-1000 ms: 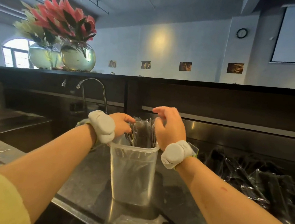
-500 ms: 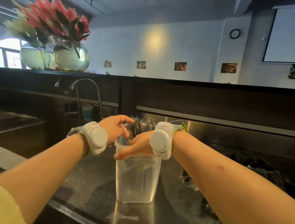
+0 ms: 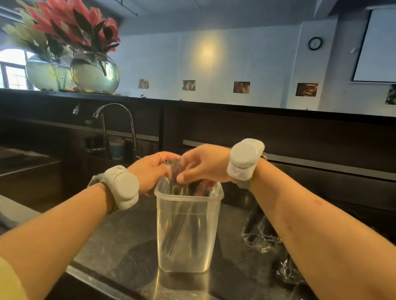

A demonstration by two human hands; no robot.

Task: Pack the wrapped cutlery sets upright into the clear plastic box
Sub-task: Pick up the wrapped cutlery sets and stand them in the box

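The box (image 3: 185, 232) is clear, smooth plastic, faintly cloudy on its walls. The wrapped cutlery sets (image 3: 184, 189) standing in it are sheathed in thin, glossy, crinkled film, as is the loose pile (image 3: 262, 229) beside it. The desk (image 3: 116, 245) is dark, speckled and polished enough to mirror the box; the tap (image 3: 118, 119) is shiny chromed metal.
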